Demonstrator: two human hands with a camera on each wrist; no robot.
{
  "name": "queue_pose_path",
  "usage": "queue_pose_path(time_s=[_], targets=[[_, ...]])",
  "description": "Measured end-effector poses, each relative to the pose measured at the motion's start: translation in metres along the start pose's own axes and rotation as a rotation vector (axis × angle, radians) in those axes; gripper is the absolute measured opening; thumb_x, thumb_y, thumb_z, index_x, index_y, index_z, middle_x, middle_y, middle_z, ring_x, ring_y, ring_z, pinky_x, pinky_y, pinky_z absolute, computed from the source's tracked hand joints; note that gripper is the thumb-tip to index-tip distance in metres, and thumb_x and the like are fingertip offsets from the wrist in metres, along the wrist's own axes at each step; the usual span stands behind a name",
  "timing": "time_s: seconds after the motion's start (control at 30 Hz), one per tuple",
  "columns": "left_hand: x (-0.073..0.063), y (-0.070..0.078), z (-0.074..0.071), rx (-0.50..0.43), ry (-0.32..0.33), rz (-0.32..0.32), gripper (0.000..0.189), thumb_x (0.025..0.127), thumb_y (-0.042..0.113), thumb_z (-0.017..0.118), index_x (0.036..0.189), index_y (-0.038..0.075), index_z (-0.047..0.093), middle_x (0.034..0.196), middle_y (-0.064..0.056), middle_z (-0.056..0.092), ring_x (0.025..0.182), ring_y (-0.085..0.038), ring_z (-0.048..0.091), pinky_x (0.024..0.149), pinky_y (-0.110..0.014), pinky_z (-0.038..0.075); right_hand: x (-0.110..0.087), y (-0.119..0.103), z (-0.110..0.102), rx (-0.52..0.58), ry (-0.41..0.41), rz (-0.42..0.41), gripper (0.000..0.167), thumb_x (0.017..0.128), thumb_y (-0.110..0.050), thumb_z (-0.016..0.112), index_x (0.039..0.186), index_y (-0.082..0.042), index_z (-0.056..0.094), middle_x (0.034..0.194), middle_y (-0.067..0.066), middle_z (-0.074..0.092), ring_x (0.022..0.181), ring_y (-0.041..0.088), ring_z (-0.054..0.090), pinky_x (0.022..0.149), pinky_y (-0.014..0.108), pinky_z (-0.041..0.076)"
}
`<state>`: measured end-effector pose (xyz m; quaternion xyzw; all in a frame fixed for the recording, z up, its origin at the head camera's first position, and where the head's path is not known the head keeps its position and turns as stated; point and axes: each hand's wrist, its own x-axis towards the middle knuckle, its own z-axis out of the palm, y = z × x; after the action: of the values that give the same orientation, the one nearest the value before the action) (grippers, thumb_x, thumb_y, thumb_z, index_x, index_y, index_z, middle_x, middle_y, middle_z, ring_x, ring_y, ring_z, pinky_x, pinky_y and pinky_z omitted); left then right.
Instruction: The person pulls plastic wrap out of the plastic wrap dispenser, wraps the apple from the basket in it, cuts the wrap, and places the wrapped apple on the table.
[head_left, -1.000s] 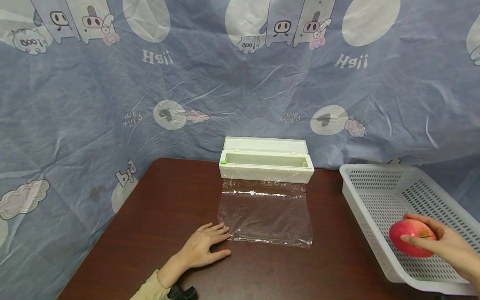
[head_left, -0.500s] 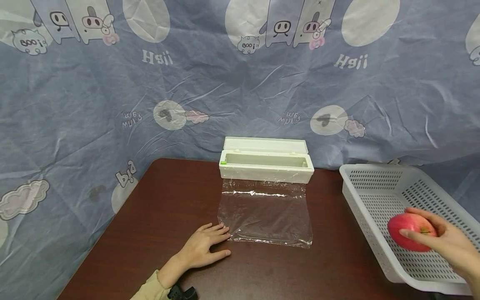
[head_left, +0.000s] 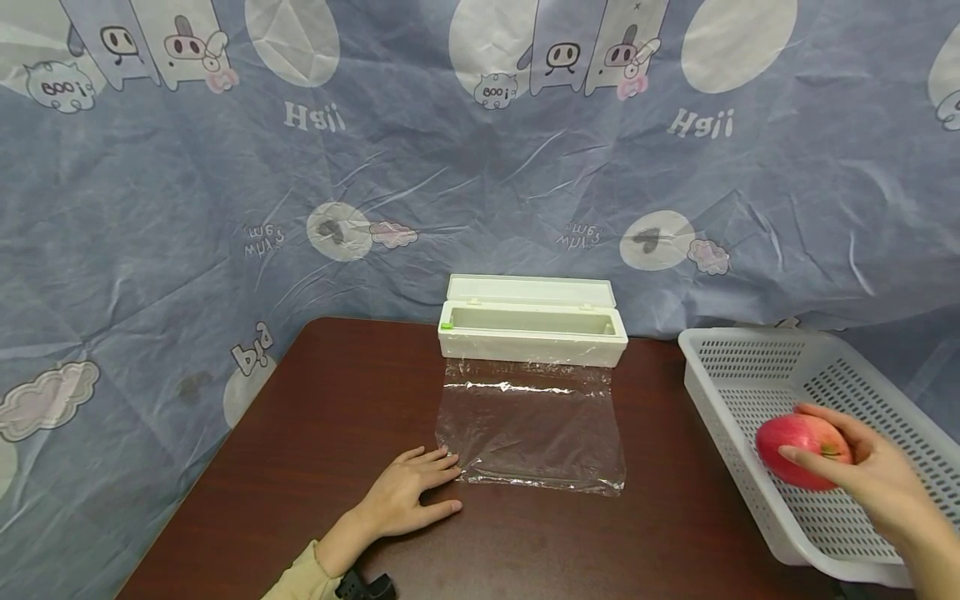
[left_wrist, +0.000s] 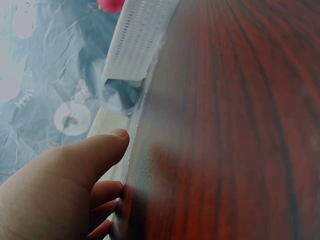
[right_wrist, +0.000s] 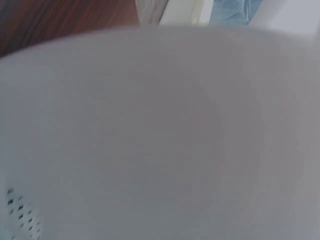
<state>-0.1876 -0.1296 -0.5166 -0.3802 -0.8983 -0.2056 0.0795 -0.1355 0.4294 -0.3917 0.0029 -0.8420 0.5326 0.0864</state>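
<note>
In the head view my right hand (head_left: 877,467) grips a red apple (head_left: 802,452) by its sides, over the grey perforated basket (head_left: 731,433). My left hand (head_left: 408,492) lies flat with straight fingers on the table, fingertips at the near left corner of a sheet of cling film (head_left: 532,429). That clear sheet runs from a white cling film box (head_left: 532,346) with its lid raised. The left wrist view shows the thumb (left_wrist: 107,150) and fingertips by the film's edge. Basket wall (right_wrist: 160,130) fills most of the right wrist view, hiding the apple.
The dark brown wooden table (head_left: 352,400) carries the box, film and basket. A blue-grey printed cloth (head_left: 420,150) hangs behind and to the left. A small green piece (head_left: 447,325) sits at the box's left end. A black strap (head_left: 365,586) is on the left wrist.
My right hand has moved the apple a little up and to the left over the basket. My left hand, the film and the box have stayed in place.
</note>
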Motion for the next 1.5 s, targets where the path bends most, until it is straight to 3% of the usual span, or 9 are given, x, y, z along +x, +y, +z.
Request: queue_pose_path(time_s=[0.3,0.4,0.63,0.8,1.07,1.5], targets=[[0.000,0.000,0.001,0.000,0.003,0.001,0.055,0.091,0.056,0.049,0.126,0.016,0.061,0.134,0.000,0.053,0.126,-0.019,0.045,0.105,-0.047,0.030,0.006,-0.007,0.016,0.249,0.013,-0.021,0.056,0.085,0.007,0.063,0.131,-0.023,0.054,0.115,-0.017,0.052,0.093,-0.004,0.050,0.066,0.012,0.048],[0.000,-0.001,0.001,0.004,0.003,0.001,0.055,0.091,0.056,0.049,0.126,0.016,0.061,0.134,0.000,0.053,0.126,-0.019,0.045,0.105,-0.048,0.030,0.007,-0.011,0.021,0.284,0.018,-0.034,0.056,0.084,0.008,0.063,0.131,-0.021,0.054,0.115,-0.015,0.052,0.093,-0.002,0.051,0.067,0.013,0.049],[0.000,-0.001,0.003,0.000,0.001,-0.002,0.054,0.091,0.055,0.049,0.127,0.016,0.061,0.134,0.000,0.053,0.127,-0.019,0.045,0.105,-0.048,0.030,0.009,-0.016,0.031,0.307,-0.011,-0.061,0.055,0.085,0.009,0.061,0.131,-0.020,0.053,0.117,-0.012,0.051,0.095,0.000,0.050,0.068,0.014,0.049],[0.000,0.000,0.001,-0.003,0.002,0.000,0.053,0.091,0.054,0.051,0.126,0.016,0.061,0.134,0.001,0.053,0.127,-0.019,0.045,0.105,-0.047,0.030,0.009,-0.018,0.040,0.380,-0.032,-0.106,0.056,0.084,0.013,0.059,0.132,-0.015,0.053,0.117,-0.009,0.054,0.096,0.003,0.052,0.069,0.016,0.050],[0.000,0.000,0.002,0.004,0.005,0.002,0.052,0.091,0.053,0.052,0.126,0.016,0.061,0.134,0.000,0.053,0.126,-0.019,0.045,0.105,-0.048,0.030,0.012,-0.024,0.053,0.394,-0.026,-0.169,0.054,0.083,0.016,0.058,0.130,-0.009,0.054,0.118,-0.005,0.054,0.097,0.007,0.052,0.069,0.018,0.052],[0.000,-0.001,0.001,0.012,0.008,0.005,0.052,0.091,0.054,0.052,0.126,0.016,0.062,0.134,0.001,0.053,0.126,-0.019,0.046,0.105,-0.047,0.030,0.010,-0.031,0.072,0.408,-0.031,-0.133,0.053,0.085,0.011,0.059,0.132,-0.011,0.051,0.117,-0.007,0.054,0.099,0.006,0.049,0.071,0.017,0.051]])
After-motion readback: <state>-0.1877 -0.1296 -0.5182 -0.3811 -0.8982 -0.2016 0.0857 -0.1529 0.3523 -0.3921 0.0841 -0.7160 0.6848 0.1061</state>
